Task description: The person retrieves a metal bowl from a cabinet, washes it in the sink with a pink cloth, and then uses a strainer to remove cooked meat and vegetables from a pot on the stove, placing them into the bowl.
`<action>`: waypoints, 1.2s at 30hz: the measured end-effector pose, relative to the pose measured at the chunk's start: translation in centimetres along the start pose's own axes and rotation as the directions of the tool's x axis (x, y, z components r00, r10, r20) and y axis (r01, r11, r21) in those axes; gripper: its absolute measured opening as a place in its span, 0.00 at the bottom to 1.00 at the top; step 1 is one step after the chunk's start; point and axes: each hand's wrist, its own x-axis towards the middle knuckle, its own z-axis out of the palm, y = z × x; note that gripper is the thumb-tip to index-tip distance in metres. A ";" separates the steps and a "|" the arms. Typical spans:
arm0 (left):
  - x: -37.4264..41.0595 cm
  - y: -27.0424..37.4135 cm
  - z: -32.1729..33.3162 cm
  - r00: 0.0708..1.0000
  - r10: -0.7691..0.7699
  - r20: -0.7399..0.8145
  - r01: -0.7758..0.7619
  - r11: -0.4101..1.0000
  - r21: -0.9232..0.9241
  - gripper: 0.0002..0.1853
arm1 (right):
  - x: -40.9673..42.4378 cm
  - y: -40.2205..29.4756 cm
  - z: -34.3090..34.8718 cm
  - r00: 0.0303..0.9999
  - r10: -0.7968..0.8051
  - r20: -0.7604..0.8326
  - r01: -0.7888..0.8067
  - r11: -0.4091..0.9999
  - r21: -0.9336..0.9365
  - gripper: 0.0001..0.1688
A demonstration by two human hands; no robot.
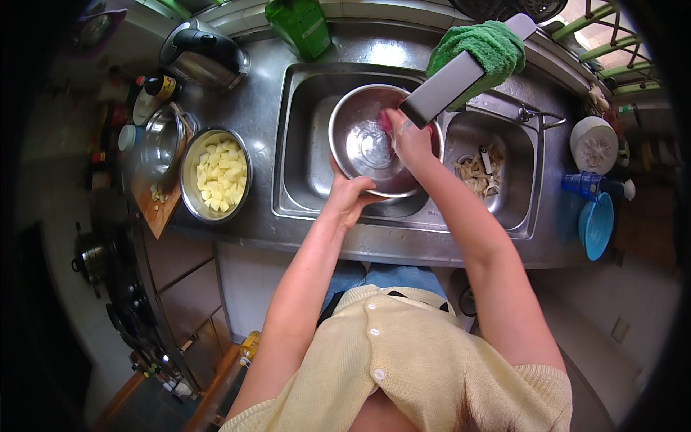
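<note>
A round stainless steel bowl (353, 135) is held over the large left sink basin (302, 162), its open side facing up. My left hand (348, 195) grips its near rim, thumb on the inner side and fingers beneath. Inside the bowl, against its right wall, my right hand (413, 140) holds a pink cloth or sponge (385, 121), mostly covered by the fingers. The flat metal faucet spout (442, 89) reaches over that hand and partly hides it. A green towel (494, 51) is wrapped around the spout.
The right basin (521, 205) holds a peeler (487, 164) on peelings. Cut potato pieces (221, 175) fill a pot at left, beside a cutting board (156, 208) with another bowl (162, 137). An electric kettle (205, 56) and green bottle (299, 27) stand behind; a blue basket (596, 229) sits right.
</note>
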 end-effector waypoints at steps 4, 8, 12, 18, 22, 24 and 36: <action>-0.7 1.3 1.5 0.996 -0.073 0.041 0.072 0.997 0.030 0.43 | 1.2 -2.3 3.1 0.961 0.161 0.227 -0.268 0.757 0.596 0.16; 1.1 1.4 -3.6 0.981 -0.177 0.076 0.179 0.983 -0.031 0.28 | -1.9 -7.3 -2.5 0.842 -0.191 0.504 -0.400 0.406 0.822 0.20; 0.6 2.5 -3.4 0.933 -0.266 0.244 0.251 0.964 0.091 0.33 | -3.3 -7.0 -5.6 0.753 -0.650 0.104 0.359 0.539 0.762 0.26; -1.1 1.6 -0.4 0.995 -0.083 0.048 0.077 0.991 0.111 0.43 | 1.0 -7.7 -4.4 0.656 -0.750 -0.088 0.755 0.651 0.076 0.20; -2.0 0.9 0.2 0.992 0.097 -0.076 -0.088 0.990 0.114 0.51 | 3.9 -5.7 -3.8 0.930 -0.275 -0.246 0.313 0.941 0.131 0.20; -2.0 0.4 -0.3 0.967 0.229 -0.108 -0.213 0.967 0.139 0.53 | 3.4 -3.3 -2.1 0.987 0.091 -0.129 -0.034 0.922 0.385 0.22; 3.1 2.9 -6.2 0.864 0.504 -0.013 -0.177 0.329 0.928 0.28 | 1.6 -5.5 -1.3 0.886 -0.447 -0.121 0.460 0.818 0.346 0.14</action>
